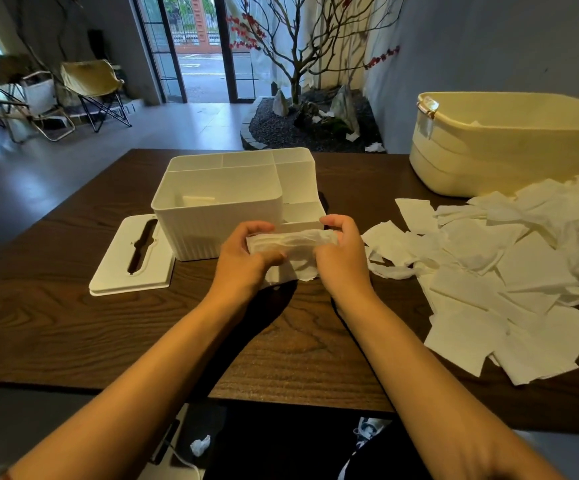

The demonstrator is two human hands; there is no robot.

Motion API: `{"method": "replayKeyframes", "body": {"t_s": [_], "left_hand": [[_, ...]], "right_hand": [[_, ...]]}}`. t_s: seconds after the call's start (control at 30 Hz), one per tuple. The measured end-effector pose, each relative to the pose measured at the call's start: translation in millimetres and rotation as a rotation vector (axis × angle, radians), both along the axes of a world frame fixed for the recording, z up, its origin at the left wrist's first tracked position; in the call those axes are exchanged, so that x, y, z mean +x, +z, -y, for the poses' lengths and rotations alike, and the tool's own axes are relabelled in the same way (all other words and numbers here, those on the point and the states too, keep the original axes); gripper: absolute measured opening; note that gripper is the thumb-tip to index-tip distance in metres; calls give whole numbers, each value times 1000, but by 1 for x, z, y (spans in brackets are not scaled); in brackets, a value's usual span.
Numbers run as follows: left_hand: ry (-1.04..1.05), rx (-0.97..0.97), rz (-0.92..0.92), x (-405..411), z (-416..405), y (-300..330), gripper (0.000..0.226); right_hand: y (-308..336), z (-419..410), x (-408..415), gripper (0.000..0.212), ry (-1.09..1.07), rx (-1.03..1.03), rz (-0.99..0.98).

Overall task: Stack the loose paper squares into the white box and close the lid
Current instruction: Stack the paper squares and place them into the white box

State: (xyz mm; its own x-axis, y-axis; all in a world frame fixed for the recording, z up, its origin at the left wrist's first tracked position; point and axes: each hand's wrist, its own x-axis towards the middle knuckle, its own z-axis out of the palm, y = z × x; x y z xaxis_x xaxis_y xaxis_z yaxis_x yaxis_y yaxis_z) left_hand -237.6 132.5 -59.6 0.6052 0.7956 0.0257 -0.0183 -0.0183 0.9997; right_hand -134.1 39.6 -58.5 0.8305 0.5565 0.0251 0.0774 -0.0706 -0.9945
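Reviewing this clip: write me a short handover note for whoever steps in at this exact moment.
Left hand and right hand: both have a grip on one small stack of paper squares, held just in front of the white box.
White box: open on the table, with what looks like a few squares at the bottom of its large compartment.
Lid: off, lying flat left of the box.
Loose squares: big pile still spread on the table to the right, in front of the yellow tub.
Done: lid removed, one stack gathered.
Left: drop this stack in, gather the rest, close the lid.
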Motion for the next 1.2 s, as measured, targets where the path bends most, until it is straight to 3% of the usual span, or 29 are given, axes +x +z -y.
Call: {"method": "replayKeyframes", "body": {"t_s": [0.1, 0.2, 0.33, 0.53, 0.63, 0.73, 0.87, 1.0, 1.2], "left_hand": [[7, 42, 39, 3, 15, 6, 39], [-43, -113, 84, 1, 27, 4, 38], [-117, -93, 95, -5, 29, 10, 34], [-157, -244, 103, -5, 33, 10, 29], [-136, -213, 107, -5, 31, 12, 22], [-153, -235, 121, -7, 29, 12, 24], [-170, -31, 99, -7, 31, 11, 30], [-187, 4, 50, -7, 26, 7, 29], [-162, 112, 32, -7, 17, -3, 14]], "right_hand": [[3, -4, -5, 52, -30, 62, -30], [1, 0, -7, 52, 18, 41, -19], [5, 6, -6, 36, 181, 70, -18], [2, -1, -10, 21, -73, 95, 95], [0, 2, -4, 7, -149, 50, 102], [1, 6, -6, 12, -142, 93, 113], [0, 0, -17, 35, -17, 28, 313], [-2, 0, -11, 11, -78, -53, 370], [-3, 15, 10, 11, -24, -63, 345]]}}
